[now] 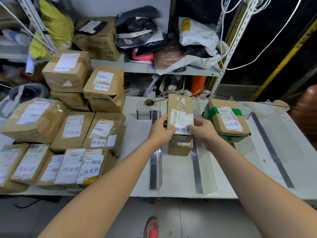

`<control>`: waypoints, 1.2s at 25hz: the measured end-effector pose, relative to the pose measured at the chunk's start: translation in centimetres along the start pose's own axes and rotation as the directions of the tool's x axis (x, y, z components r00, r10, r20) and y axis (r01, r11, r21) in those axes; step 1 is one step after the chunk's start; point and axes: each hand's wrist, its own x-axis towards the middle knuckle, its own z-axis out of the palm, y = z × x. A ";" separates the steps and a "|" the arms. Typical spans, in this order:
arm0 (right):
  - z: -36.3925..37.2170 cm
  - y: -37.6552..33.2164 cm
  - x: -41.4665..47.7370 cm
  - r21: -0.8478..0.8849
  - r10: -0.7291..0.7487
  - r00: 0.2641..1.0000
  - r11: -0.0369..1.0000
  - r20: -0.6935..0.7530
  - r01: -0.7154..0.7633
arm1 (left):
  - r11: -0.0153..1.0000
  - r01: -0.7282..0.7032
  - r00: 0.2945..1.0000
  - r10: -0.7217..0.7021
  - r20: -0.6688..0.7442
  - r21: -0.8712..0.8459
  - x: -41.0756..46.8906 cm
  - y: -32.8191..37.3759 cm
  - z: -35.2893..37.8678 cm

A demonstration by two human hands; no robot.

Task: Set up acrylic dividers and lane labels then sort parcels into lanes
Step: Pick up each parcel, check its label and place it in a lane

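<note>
Behind the surface (pixel 291 143) stands a white shelf (pixel 137 67). It carries black bags (pixel 137 23), a white plastic bag (pixel 197 35) and a pink item (pixel 143 56). White cords (pixel 222 45) hang at the right. A red shoe (pixel 151 227) is on the floor (pixel 214 220).

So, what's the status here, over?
Left hand and right hand grip the parcel. Held over a smaller box, between dividers. Nothing blocking.

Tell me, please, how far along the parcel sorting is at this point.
Done: acrylic dividers stand on the table, a lane label is up, and a green-taped parcel and a small box lie in lanes. In hand: the left hand and right hand hold a brown parcel over the small box. Left: the pile of parcels to the left.
</note>
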 end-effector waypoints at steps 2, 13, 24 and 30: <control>0.0 0.5 0.9 -0.007 0.026 1.000 1.000 -0.004 -0.026 | 1.000 0.018 0.999 -0.018 0.035 -0.001 1.2 -0.8 0.7; -0.4 4.9 3.5 -0.029 0.114 0.992 0.993 0.048 -0.113 | 0.996 0.086 0.992 -0.089 0.094 0.035 2.7 -4.3 2.5; -1.8 6.6 4.0 -0.152 0.031 1.000 0.988 -0.002 -0.031 | 0.993 0.111 0.993 -0.110 -0.032 0.027 0.7 -3.8 5.3; -1.4 3.6 2.5 -0.406 -0.156 0.986 0.906 -0.066 0.116 | 0.937 0.077 0.988 -0.026 -0.152 0.340 -2.3 -1.9 0.9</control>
